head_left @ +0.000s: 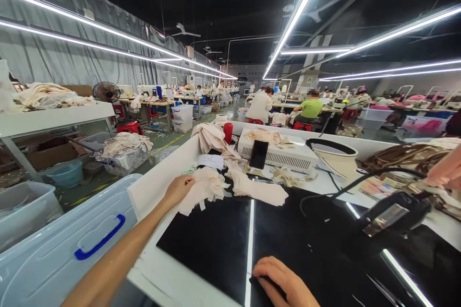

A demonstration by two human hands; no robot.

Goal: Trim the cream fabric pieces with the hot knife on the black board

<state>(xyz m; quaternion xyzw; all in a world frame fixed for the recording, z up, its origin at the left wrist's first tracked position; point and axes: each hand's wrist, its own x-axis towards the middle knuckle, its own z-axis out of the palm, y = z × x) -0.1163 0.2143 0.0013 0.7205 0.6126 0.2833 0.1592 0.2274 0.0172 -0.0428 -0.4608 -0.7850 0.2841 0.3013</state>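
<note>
My left hand (180, 188) reaches to the near edge of a pile of cream fabric pieces (205, 187), its fingers curled at the cloth and seeming to pinch a piece. My right hand (283, 280) rests low over the glossy black work surface (216, 240). Its fingers are bent together, and a small dark thing shows at the fingertips, too unclear to name. Beyond the hands, a white paper label (210, 161) lies on the pile, and another stack of cream pieces (257, 189) spreads to its right.
A black device with a cable (396, 213) stands at right, near slim metal tools (383, 290). Behind are a phone (259, 154), a vented white box (281, 153), a red cone (228, 133) and a cream round container (334, 156). A blue-lidded bin (65, 244) stands left.
</note>
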